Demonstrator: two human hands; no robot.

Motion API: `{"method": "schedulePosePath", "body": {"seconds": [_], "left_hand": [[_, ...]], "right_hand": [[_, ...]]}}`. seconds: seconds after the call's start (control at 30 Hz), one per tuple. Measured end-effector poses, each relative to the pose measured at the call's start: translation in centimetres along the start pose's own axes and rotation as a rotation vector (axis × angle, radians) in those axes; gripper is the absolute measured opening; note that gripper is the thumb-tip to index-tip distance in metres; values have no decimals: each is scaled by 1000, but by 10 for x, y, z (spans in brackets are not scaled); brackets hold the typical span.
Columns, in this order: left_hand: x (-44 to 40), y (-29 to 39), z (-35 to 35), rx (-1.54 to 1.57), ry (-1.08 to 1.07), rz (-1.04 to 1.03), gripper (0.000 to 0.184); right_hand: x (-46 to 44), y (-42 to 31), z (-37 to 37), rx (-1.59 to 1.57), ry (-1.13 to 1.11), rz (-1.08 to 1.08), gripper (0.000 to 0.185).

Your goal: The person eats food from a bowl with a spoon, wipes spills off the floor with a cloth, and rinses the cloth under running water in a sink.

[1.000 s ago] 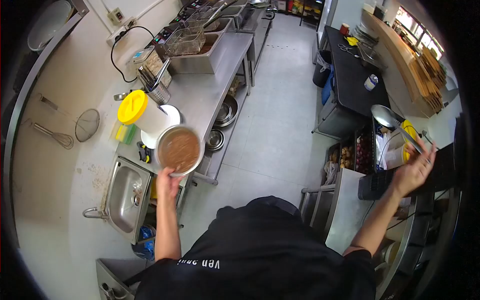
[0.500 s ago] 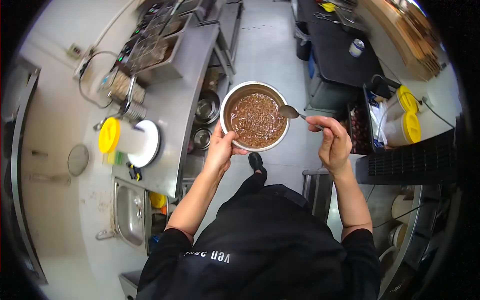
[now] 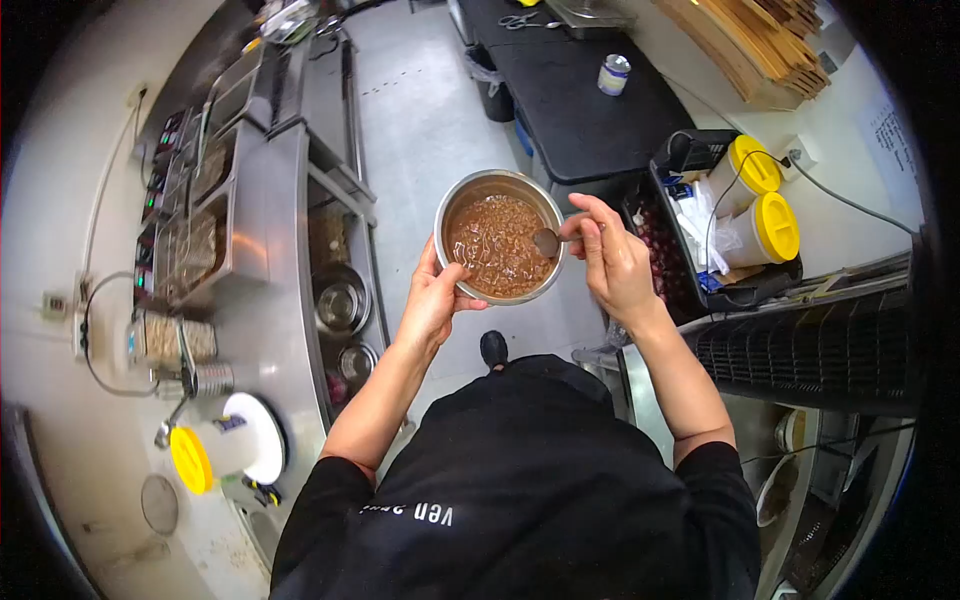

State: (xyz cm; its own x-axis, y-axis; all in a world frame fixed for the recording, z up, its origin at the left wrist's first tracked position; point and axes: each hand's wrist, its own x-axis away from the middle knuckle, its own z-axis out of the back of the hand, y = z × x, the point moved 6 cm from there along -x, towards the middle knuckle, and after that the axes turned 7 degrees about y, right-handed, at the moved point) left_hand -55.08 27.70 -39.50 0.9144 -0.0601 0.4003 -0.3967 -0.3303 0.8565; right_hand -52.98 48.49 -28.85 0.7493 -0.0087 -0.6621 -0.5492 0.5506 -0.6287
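Grey floor (image 3: 400, 130) runs between a steel surface (image 3: 262, 340) on the left and a black surface (image 3: 565, 115) on the right. Over the floor, off the right edge of the steel surface and short of the black surface's near edge, a metal bowl (image 3: 497, 180) is held up in the air. Brown, wet-looking food (image 3: 495, 240) covers its bottom.

Gripping the bowl at its near left rim, the left hand (image 3: 433, 300) has its thumb over the edge and its fingers around the outside. The right hand (image 3: 615, 262) pinches a spoon (image 3: 546, 242) between thumb and fingers; the spoon's tip sits in the food, close to the bowl's right rim. Most of the handle is hidden by the fingers.

Near the right edge of the black surface stands a can (image 3: 614, 75), with scissors (image 3: 519, 21) toward the far end. Right of the person, a black crate (image 3: 745, 298) holds two tubs with yellow lids (image 3: 774, 228) and some plastic bags (image 3: 700, 225). At the near end of the steel surface is another yellow-lidded tub (image 3: 232, 447), a white plate (image 3: 266, 438) at its base.
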Motion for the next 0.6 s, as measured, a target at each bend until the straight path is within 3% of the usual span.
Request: {"method": "schedulePosePath", "body": {"seconds": [0.13, 0.33, 0.6], "left_hand": [[-62, 5, -23, -2, -81, 151, 60], [-125, 15, -60, -9, -140, 189, 62], [-165, 42, -95, -14, -117, 175, 60]], "right_hand": [[-39, 41, 5, -8, 103, -149, 25], [-73, 125, 21, -224, 292, -466, 30], [-125, 208, 44, -468, 453, -555, 37]]}}
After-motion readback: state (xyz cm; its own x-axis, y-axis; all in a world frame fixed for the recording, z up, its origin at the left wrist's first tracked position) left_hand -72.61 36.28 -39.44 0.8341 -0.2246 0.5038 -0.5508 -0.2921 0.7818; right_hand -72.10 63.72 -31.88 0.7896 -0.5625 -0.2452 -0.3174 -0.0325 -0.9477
